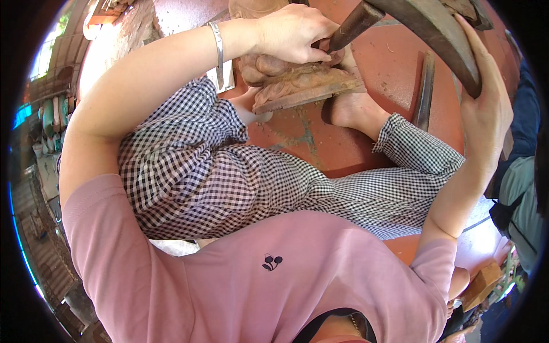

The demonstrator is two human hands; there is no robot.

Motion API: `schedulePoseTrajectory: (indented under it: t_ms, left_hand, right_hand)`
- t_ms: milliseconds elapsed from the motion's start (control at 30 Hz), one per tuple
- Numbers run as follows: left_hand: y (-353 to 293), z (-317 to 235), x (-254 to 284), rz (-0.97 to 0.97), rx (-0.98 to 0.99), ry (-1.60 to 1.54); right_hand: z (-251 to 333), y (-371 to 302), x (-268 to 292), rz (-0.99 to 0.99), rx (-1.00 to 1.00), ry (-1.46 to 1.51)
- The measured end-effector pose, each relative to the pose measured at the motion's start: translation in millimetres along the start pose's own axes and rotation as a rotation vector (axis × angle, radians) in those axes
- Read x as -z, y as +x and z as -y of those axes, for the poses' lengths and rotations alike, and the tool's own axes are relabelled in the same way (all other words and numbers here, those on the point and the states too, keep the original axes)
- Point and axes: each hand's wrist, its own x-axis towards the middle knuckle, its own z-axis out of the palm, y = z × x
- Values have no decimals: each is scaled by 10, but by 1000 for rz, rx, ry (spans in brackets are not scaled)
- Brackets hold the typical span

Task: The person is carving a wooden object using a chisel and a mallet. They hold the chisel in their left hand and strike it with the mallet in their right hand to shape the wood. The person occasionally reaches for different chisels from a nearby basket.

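My left hand (297,33), a silver bracelet at its wrist, is closed round the dark shaft of a chisel (355,27), pressed against a carved wooden piece (311,88). The carving has rounded relief and a flat edge, and lies on the floor between my bare feet. At the upper right, my right hand (486,97) grips the lower end of a curved dark wooden mallet (437,43), its fingers stretched along the outer side. The mallet arches over to the top of the chisel; whether they touch I cannot tell. The chisel's tip is hidden.
A second dark rod-like tool (424,91) lies on the red tiled floor (394,63) to the right of the carving. My legs in checked trousers (229,171) flank the work. Another person's dark blue and grey-green clothing (521,171) shows at the right edge. Wood pieces (483,286) sit lower right.
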Motion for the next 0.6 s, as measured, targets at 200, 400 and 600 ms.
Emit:
schedulePoseTrajectory:
  t_ms: [200, 400, 600]
  left_hand:
    - [48, 12, -46, 21, 8, 43]
    - [-86, 3, -37, -104, -4, -142]
    - [-41, -183, 113, 31, -24, -359]
  right_hand:
    - [-127, -45, -116, -71, -30, 193]
    - [-189, 5, -294, -2, 43, 369]
    - [-274, -53, -313, -43, -129, 498]
